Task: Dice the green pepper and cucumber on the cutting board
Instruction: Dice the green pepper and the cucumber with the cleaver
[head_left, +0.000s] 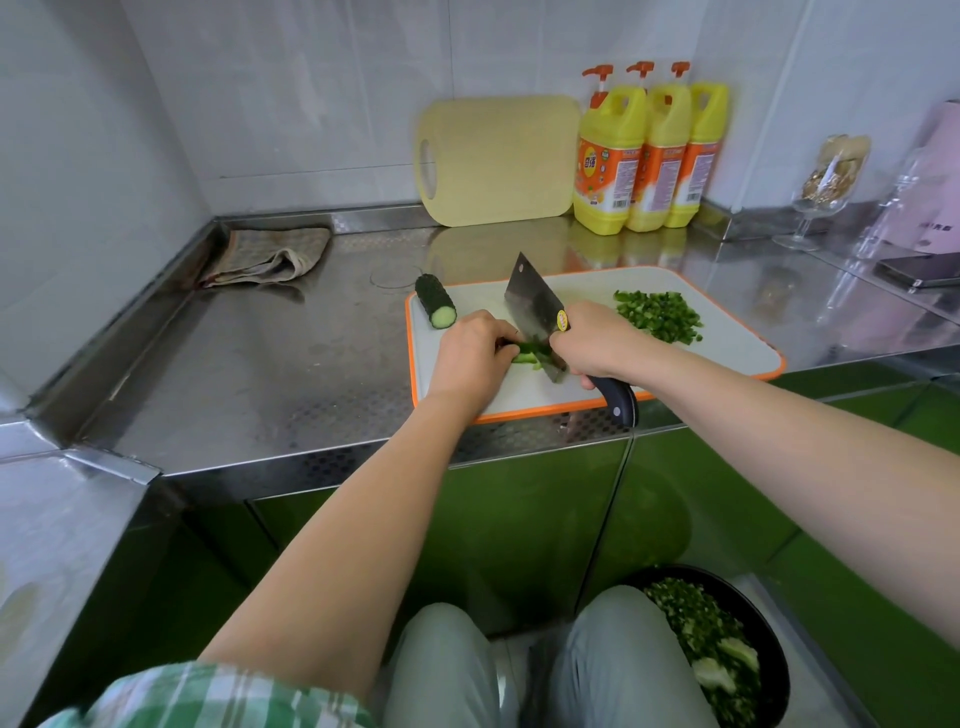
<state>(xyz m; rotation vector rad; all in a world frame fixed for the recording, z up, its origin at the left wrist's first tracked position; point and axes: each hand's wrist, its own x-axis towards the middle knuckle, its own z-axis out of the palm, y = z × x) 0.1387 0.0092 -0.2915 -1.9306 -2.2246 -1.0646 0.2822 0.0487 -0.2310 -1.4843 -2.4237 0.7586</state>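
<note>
So, mid-frame: right grip (597, 343) clenched on the cleaver (532, 306), blade in pepper strips (530, 354) the left grip (470, 353) holds, fingers curled; cucumber (436, 307) upper-left on the board (727, 353).

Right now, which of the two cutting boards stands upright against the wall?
The plain yellow cutting board, left of the detergent bottles. The white board with the orange rim lies flat on the counter.

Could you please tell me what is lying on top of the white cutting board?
On the cutting board: a cucumber piece at its far left corner, a pile of green dice, and green strips under the cleaver. The left hand covers most of those strips.
</note>
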